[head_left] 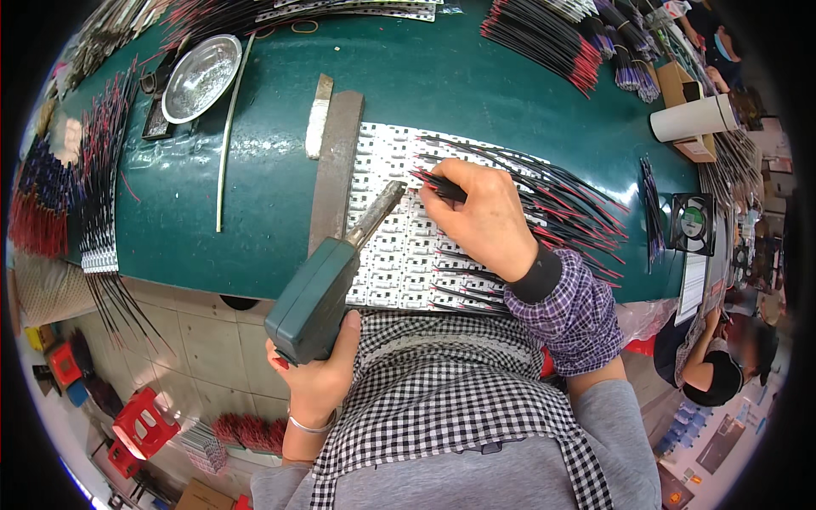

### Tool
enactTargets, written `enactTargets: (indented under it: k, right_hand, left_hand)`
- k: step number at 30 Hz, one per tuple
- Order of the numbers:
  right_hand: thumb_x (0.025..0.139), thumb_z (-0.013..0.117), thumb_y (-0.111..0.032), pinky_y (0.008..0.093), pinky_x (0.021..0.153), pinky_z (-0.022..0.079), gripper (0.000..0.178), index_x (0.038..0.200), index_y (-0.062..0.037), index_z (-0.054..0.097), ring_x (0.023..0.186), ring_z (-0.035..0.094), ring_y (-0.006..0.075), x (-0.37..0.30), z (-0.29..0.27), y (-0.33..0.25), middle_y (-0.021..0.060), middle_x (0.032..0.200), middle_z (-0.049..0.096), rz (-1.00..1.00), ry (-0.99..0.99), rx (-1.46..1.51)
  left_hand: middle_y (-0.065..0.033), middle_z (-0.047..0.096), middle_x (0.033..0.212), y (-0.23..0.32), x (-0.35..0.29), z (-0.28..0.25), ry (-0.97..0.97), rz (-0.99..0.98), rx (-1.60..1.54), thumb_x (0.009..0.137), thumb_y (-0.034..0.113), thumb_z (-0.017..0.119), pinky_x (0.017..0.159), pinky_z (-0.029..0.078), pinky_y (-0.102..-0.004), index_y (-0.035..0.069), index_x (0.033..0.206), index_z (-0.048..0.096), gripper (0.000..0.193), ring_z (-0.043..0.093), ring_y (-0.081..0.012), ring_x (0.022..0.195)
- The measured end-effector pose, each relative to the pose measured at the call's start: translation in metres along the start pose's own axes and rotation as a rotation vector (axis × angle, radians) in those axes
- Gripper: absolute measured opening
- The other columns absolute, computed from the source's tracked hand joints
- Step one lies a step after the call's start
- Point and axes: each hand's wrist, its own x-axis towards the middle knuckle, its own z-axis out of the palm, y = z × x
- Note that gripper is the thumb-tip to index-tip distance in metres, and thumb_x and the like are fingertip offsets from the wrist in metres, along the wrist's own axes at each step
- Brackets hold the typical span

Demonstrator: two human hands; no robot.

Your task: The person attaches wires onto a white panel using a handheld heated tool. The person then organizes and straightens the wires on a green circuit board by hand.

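R grip [480,212] is pinching a small bunch of black wires [445,186]; L grip [319,378] is wrapped round the gun [313,299]. The bunch's red ends poke out just left of R grip's fingertips, long axis approx. L–R, dipping a bit to the right; R grip's nearer, L grip is well below-left. Gun slants up-right from L grip, tip right by those ends; can't tell if touching. Board [387,276] is under R grip, w/ loose wires [586,200] fanning right. Bar [337,170] is left of R grip; bowl [201,78] farther up-left on desk [276,127].
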Motion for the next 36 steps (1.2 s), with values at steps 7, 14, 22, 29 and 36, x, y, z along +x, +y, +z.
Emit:
enactTargets:
  k: [7,14,22,29,36]
  right_hand:
    - [0.085,0.073,-0.013,0.0373,0.057,0.051,0.019,0.094,0.0039,0.071,0.059,0.066,0.0283,0.001,0.001,0.001,0.0175,0.073,0.068,-0.01,0.003,-0.031]
    - [0.084,0.071,-0.012,0.0447,0.059,0.05,0.015,0.083,0.0023,0.065,0.062,0.065,0.0355,0.0,0.003,0.001,0.0181,0.07,0.065,0.001,0.015,-0.004]
    - [0.086,0.072,-0.013,0.0387,0.056,0.048,0.019,0.088,0.0052,0.067,0.056,0.061,0.0285,0.003,-0.001,0.001,0.0192,0.071,0.064,0.031,-0.028,-0.024]
    - [0.082,0.07,-0.014,0.0477,0.064,0.05,0.021,0.077,0.006,0.064,0.063,0.062,0.0415,0.016,-0.008,0.006,0.0229,0.066,0.06,-0.006,-0.082,0.081]
    - [0.081,0.071,-0.015,0.0479,0.065,0.05,0.022,0.081,0.0067,0.067,0.063,0.061,0.0415,0.017,-0.011,0.005,0.0236,0.067,0.061,0.027,-0.12,0.072]
  left_hand:
    - [-0.0058,0.072,0.1,0.003,0.001,0.002,-0.008,-0.054,-0.057,0.082,0.0,0.083,0.075,0.054,-0.0277,-0.004,0.112,0.069,0.033,0.065,-0.012,0.084]
    - [-0.0044,0.07,0.095,0.001,0.0,0.001,-0.028,-0.066,-0.01,0.083,-0.001,0.083,0.071,0.052,-0.027,-0.003,0.109,0.068,0.03,0.063,-0.011,0.079]
    - [-0.0074,0.07,0.099,-0.001,-0.005,-0.002,0.04,-0.041,-0.031,0.083,-0.003,0.081,0.066,0.053,-0.0259,-0.004,0.116,0.067,0.036,0.064,-0.0112,0.077]
    - [-0.0075,0.072,0.103,0.0,-0.003,-0.002,-0.006,-0.017,-0.021,0.082,-0.002,0.082,0.074,0.054,-0.0269,-0.004,0.118,0.068,0.038,0.066,-0.012,0.083]
    - [-0.0048,0.072,0.098,0.004,-0.003,-0.001,-0.03,-0.083,-0.046,0.083,0.001,0.083,0.076,0.054,-0.0277,-0.003,0.113,0.069,0.033,0.066,-0.0116,0.084]
